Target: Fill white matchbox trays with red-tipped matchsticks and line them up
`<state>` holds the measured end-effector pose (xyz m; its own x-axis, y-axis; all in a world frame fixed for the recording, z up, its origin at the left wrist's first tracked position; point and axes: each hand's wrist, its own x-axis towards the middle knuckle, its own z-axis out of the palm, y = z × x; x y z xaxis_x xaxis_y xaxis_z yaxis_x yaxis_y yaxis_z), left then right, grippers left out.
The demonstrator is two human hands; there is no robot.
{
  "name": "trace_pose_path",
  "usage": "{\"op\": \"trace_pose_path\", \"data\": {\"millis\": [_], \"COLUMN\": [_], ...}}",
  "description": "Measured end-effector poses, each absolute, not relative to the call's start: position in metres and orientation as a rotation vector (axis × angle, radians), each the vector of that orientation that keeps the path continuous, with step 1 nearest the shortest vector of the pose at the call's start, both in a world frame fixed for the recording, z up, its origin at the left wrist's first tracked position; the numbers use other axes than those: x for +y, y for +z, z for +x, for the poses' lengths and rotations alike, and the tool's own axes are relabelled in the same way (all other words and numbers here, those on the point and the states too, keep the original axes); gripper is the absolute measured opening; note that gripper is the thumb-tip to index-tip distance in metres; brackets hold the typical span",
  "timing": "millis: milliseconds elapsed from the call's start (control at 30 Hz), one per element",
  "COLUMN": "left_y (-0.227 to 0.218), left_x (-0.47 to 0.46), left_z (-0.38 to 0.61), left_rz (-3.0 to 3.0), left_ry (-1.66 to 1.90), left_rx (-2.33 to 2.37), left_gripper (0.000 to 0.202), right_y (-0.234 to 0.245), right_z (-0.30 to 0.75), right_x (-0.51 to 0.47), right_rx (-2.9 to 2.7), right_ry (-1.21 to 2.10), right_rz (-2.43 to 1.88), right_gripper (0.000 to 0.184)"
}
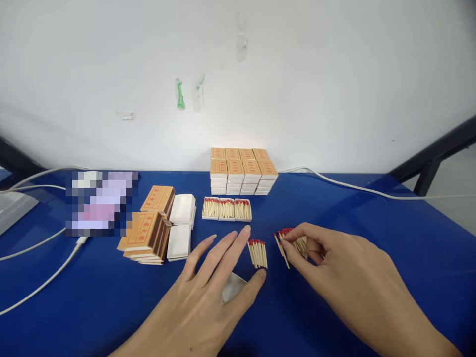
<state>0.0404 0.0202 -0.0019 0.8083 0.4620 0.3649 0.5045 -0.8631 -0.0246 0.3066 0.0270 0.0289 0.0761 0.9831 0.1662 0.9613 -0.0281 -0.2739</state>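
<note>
My left hand (pixel 219 282) is spread open, palm down, its fingertips and thumb around a small row of red-tipped matchsticks (pixel 258 254). Under its palm, a white piece (pixel 233 287) shows only in part. My right hand (pixel 327 263) is closed in a pinch, thumb and forefinger on matchsticks (pixel 282 250) at the left side of a loose pile (pixel 300 243). The hand covers part of that pile. Behind the row sit three open matchbox trays (pixel 226 209) filled with matches, heads toward the wall.
Closed matchboxes (pixel 243 168) are stacked against the wall. On the left are matchbox sleeves (pixel 147 230) and white empty trays (pixel 179 241). A blurred-out object (pixel 102 201) lies farther left, with white cables (pixel 40 290) across the blue table (pixel 89 307). Another cable (pixel 345 186) runs right.
</note>
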Motion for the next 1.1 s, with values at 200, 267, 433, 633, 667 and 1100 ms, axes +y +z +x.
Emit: {"op": "trace_pose_path", "data": {"millis": [200,267,433,633,667,1100], "left_y": [-0.004,-0.006,-0.009,-0.004,-0.003,0.004], "left_x": [0.02,0.021,0.024,0.019,0.018,0.012], "left_z": [0.037,0.037,0.04,0.035,0.034,0.033], "left_rz": [-2.829,-2.838,-2.831,-2.82,-2.816,-2.842], "left_ry": [-0.458,-0.43,-0.459,-0.446,-0.422,-0.598], "left_rx": [-0.735,-0.75,-0.787,-0.781,-0.785,-0.895], "left_gripper": [0.103,0.111,0.103,0.079,0.072,0.039], "right_y": [0.021,0.018,0.014,0.015,0.015,0.019], "right_z": [0.308,0.308,0.306,0.305,0.305,0.308], "right_x": [0.024,0.023,0.022,0.022,0.023,0.023], "right_rx": [-2.072,-2.058,-2.043,-2.054,-2.054,-2.057], "right_ry": [-0.04,-0.095,-0.163,-0.118,-0.108,0.079], "right_rz": [-2.012,-2.001,-2.003,-2.0,-2.005,-2.037], "right_gripper": [0.019,0.019,0.023,0.022,0.022,0.031]}}
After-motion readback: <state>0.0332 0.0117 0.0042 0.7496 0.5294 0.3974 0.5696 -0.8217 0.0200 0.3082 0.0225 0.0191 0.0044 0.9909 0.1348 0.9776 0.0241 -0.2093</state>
